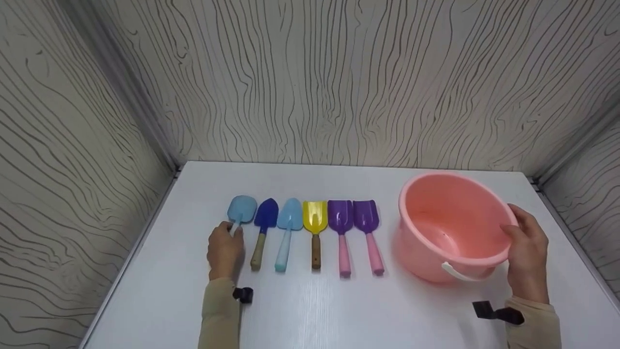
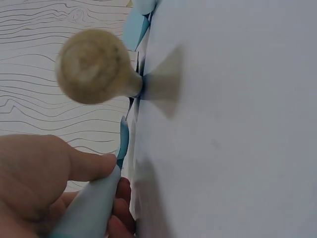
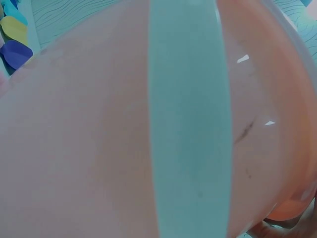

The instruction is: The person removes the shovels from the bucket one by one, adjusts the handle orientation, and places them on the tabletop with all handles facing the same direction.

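Observation:
My left hand (image 1: 226, 247) grips the handle of a light blue toy shovel (image 1: 242, 209) at the left end of a row; in the left wrist view its pale handle (image 2: 91, 203) lies between thumb and fingers. On the right, my right hand (image 1: 528, 247) holds the rim of a pink bucket (image 1: 426, 259), thumb inside, the bucket tilted. A white bail handle (image 1: 462, 274) hangs at its front. Beside the left hand lies a dark blue shovel (image 1: 266, 213) with a tan handle (image 2: 94, 67).
Rightward along the row lie another light blue shovel (image 1: 290, 214), a yellow shovel (image 1: 315, 216) with a brown handle, and two purple shovels (image 1: 340, 215) with pink handles. All rest on a white table (image 1: 290, 310), with patterned panels (image 1: 310, 87) behind and at the sides.

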Action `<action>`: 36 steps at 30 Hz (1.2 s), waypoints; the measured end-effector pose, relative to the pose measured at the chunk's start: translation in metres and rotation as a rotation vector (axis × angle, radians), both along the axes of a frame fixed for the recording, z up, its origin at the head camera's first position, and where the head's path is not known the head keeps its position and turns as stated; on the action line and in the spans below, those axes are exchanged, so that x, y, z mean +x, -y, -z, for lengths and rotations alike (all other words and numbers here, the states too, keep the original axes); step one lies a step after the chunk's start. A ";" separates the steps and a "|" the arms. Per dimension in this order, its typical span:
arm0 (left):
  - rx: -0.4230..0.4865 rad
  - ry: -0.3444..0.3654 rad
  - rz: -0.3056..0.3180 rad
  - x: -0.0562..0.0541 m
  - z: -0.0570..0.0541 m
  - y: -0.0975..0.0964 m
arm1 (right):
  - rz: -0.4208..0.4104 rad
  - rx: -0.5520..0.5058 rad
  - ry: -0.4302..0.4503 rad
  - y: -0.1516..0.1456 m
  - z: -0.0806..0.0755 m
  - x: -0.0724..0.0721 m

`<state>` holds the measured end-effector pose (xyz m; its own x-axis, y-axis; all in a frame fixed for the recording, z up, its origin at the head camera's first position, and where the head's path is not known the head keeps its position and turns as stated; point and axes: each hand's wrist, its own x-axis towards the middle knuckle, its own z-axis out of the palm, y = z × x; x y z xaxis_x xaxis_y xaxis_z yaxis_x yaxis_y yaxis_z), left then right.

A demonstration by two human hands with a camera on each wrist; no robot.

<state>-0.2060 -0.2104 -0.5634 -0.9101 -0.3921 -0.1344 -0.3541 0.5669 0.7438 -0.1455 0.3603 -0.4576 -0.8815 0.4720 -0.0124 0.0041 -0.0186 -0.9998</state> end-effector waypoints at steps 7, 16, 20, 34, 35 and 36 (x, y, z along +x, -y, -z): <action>-0.008 0.003 -0.004 0.000 0.000 -0.001 | 0.002 0.000 -0.001 0.000 0.000 -0.001; -0.011 -0.027 0.001 0.004 -0.003 -0.004 | -0.004 -0.002 -0.020 -0.002 -0.001 -0.001; -0.023 -0.018 0.014 0.006 -0.005 -0.004 | -0.006 -0.004 -0.015 -0.001 -0.001 -0.001; -0.109 -0.009 0.009 0.009 -0.008 -0.004 | -0.047 -0.009 -0.048 -0.003 0.000 0.000; -0.113 -0.012 0.008 0.009 -0.008 -0.004 | -0.054 -0.016 -0.058 -0.003 0.000 0.001; -0.116 -0.016 0.009 0.009 -0.009 -0.004 | -0.060 -0.023 -0.067 -0.004 0.000 0.001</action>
<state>-0.1975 -0.2068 -0.5549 -0.9152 -0.3961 -0.0742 -0.3374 0.6523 0.6787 -0.1448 0.3641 -0.4572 -0.9076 0.4183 0.0371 -0.0608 -0.0435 -0.9972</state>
